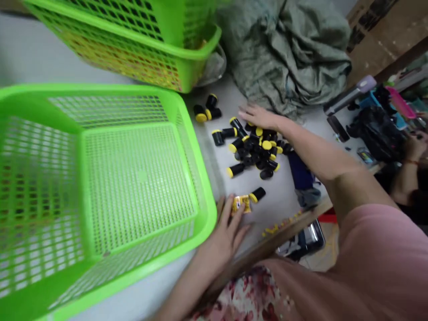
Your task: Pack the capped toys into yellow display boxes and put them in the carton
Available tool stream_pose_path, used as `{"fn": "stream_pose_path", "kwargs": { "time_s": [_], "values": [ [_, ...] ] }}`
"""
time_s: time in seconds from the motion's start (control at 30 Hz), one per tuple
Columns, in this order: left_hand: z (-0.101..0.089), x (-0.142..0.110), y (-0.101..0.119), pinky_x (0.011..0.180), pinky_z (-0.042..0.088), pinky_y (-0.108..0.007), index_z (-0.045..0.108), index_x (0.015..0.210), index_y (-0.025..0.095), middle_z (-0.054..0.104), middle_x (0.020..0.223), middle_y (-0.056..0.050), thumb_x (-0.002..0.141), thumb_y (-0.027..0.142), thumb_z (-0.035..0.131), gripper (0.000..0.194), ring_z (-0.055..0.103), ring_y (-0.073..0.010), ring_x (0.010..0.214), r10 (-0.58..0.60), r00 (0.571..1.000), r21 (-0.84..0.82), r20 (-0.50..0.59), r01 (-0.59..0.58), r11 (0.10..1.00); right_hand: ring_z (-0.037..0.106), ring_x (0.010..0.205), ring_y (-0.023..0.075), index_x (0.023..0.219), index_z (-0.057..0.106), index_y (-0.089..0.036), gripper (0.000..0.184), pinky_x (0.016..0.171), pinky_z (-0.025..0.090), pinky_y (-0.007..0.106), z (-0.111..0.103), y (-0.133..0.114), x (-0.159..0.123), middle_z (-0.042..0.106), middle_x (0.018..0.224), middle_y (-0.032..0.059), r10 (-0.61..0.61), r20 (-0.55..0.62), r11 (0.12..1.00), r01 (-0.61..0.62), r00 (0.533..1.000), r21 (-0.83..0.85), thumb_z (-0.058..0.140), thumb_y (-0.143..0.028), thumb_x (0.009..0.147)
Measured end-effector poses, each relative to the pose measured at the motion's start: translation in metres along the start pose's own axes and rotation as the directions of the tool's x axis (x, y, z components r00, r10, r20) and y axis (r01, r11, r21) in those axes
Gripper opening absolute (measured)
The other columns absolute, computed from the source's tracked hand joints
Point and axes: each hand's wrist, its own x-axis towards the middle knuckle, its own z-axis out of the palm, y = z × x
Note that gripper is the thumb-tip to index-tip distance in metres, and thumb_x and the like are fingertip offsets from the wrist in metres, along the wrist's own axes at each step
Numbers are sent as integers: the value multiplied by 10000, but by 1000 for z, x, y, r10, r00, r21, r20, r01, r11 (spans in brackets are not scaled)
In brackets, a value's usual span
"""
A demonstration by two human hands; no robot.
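Fingers point(228, 213) of the left hand point(220, 243), spread apart, touch a crumpled, printed yellow wrapper point(241, 203).

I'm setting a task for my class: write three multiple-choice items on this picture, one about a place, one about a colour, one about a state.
1. Where is the heap of black cylinders?
A. In the green basket
B. On the table
C. On the grey sack

2. What colour are the caps?
A. Red
B. Yellow
C. White

3. How is the right hand held?
A. Open, fingers spread above the heap
B. Clenched into a fist
C. Gripping a basket rim

Answers:
1. B, because the heap lies directly on the table, beside the basket.
2. B, because yellow shows on the cylinders' ends.
3. A, because its fingers fan out at the heap's edge.
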Motion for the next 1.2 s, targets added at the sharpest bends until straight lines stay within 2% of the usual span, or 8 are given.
{"fn": "stream_pose_path", "kwargs": {
  "time_s": [0.1, 0.2, 0.3, 0.37, 0.53, 0.87, 0.97, 1.2],
  "values": [
    [-1, 2, -4, 1159, 455, -538, 394, 1585, 190, 303, 1676, -180, 1063, 408, 435, 567, 367, -380, 1513, -34, 998, -54, 53, 37, 998, 323, 1549, 297, 1532, 470, -280, 721, 1271, 245, 510, -42, 6, -71, 438, 1631, 23, -103, -227, 994, 93, 968, -55, 431, -726, 967],
    [-3, 4, -6, 1185, 424, -536, 266, 1644, 251, 217, 1711, -153, 1059, 461, 432, 643, 321, -371, 1538, -50, 994, -104, 95, 60, 993, 441, 1469, 332, 1570, 379, -299, 833, 1211, 338, 573, -64, 11, -178, 468, 1600, 61, 8, -492, 997, -43, 870, -59, 468, -794, 907],
    [-4, 7, -10, 1183, 419, -542, 259, 1641, 253, 251, 1694, -167, 1050, 482, 449, 662, 345, -373, 1525, -18, 998, -95, 66, 24, 995, 597, 1295, 356, 1591, 310, -262, 977, 1085, 469, 601, -37, 18, -278, 593, 1460, 150, 314, -589, 943, -317, 745, 102, 588, -801, 825],
    [-3, 12, -14, 1179, 415, -546, 278, 1628, 237, 302, 1667, -186, 1043, 489, 463, 663, 375, -370, 1508, -12, 999, -80, 36, 15, 997, 639, 1221, 373, 1585, 312, -217, 1082, 1026, 515, 581, -2, 20, -316, 647, 1373, 189, 545, -497, 833, -504, 675, 229, 699, -771, 740],
    [3, 25, -21, 1157, 423, -521, 322, 1590, 170, 459, 1559, -217, 1006, 506, 526, 705, 472, -352, 1430, -28, 999, -137, 35, 32, 990, 655, 1201, 386, 1559, 337, -127, 996, 1019, 505, 502, 53, 8, -323, 685, 1291, 232, 744, -305, 664, -710, 594, 236, 745, -592, 779],
    [2, 23, -17, 1017, 503, -450, 465, 1528, 167, 666, 1321, -164, 964, 346, 601, 606, 636, -294, 1153, -36, 995, -242, 89, 57, 969, 642, 1139, 398, 1479, 385, -21, 929, 1017, 459, 520, 51, 42, -307, 686, 1213, 268, 738, -442, 658, -688, 510, 306, 780, -450, 755],
    [-6, 15, -17, 1073, 481, -448, 447, 1547, 197, 612, 1424, -149, 943, 315, 607, 636, 605, -289, 1246, -57, 990, -297, 126, 93, 950, 597, 1165, 370, 1449, 456, -67, 826, 1020, 443, 506, 64, 48, -330, 673, 1245, 233, 663, -519, 729, -622, 539, 286, 741, -477, 792],
    [-6, 28, -11, 1160, 423, -499, 546, 1452, 138, 562, 1477, -184, 858, 410, 741, 682, 540, -340, 1357, -145, 981, -206, 127, 169, 964, 594, 990, 316, 988, 753, -148, 268, 938, 443, 490, 103, 41, -365, 705, 1027, 174, 485, -532, 848, -522, 694, 92, 540, -296, 919]
  ]
}}
